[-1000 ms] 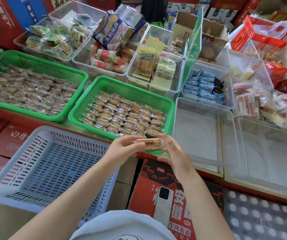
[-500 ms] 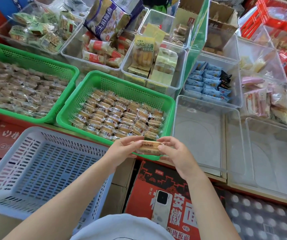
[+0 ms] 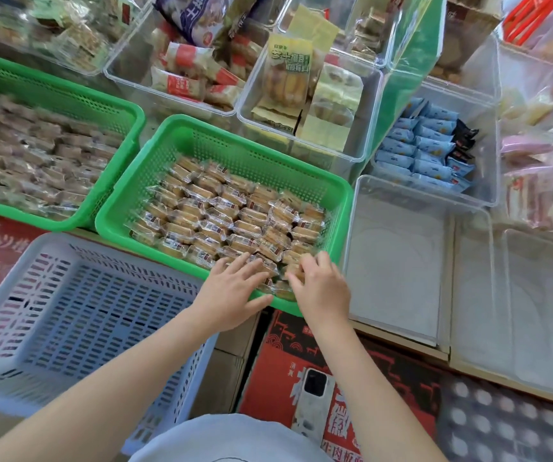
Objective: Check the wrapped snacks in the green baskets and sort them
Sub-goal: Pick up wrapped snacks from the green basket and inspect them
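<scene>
1. Shop display bins crowd the background: clear plastic tubs, one holding small blue wrapped packets (image 3: 421, 151), another holding yellow-green snack bags (image 3: 288, 78), and an empty clear rectangular bin (image 3: 398, 261) just right of the nearer basket.
2. Two green perforated plastic baskets sit side by side on the desk. The nearer green basket (image 3: 235, 151) is packed with rows of small clear-wrapped tan snacks (image 3: 222, 215); the far-left green basket (image 3: 108, 105) holds a similar load, blurred in this view.
3. Below and left of the nearer basket stands a pale blue slotted plastic crate (image 3: 78, 311), its rim touching or just beside the basket's front edge.
4. The left hand (image 3: 232, 295) lies palm down over the basket's front rim, fingers (image 3: 252, 271) spread and straight, resting on the front row of snacks.
5. The right hand (image 3: 321, 288) is just beside it at the same front corner, its fingers (image 3: 308, 265) curled down into the snacks; it seems to be pinching one, though the wrapper under the fingers is too hidden to be sure.
6. Under the forearms is a red printed cardboard box (image 3: 401, 378) with a white smartphone (image 3: 313, 398) lying on it.
</scene>
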`<state>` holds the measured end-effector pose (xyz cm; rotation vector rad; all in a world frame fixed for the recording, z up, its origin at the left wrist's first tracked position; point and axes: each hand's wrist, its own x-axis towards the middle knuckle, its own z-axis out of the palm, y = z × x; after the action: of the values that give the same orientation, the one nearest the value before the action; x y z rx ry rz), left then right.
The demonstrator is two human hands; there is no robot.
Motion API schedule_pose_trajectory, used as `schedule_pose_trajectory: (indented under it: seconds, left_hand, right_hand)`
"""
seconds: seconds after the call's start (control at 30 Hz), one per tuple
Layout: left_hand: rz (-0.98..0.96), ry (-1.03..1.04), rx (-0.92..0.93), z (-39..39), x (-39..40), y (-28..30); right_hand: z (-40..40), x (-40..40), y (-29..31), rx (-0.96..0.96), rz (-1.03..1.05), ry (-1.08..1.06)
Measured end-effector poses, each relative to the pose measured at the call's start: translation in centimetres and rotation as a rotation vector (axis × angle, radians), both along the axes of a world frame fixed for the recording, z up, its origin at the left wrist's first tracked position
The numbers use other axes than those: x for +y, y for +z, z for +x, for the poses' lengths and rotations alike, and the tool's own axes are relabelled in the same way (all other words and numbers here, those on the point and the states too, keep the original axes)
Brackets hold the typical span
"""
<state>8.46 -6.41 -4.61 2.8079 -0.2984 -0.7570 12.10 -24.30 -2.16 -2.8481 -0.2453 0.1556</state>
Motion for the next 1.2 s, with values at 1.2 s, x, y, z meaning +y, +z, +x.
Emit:
schedule_pose_trajectory:
  seconds: [1.2]
  left_hand:
    - [0.037, -0.006, -0.047, 0.7, -2.5, -1.1]
  right_hand:
    - [4.4, -0.7, -2.3, 0.083, -0.218, 0.245]
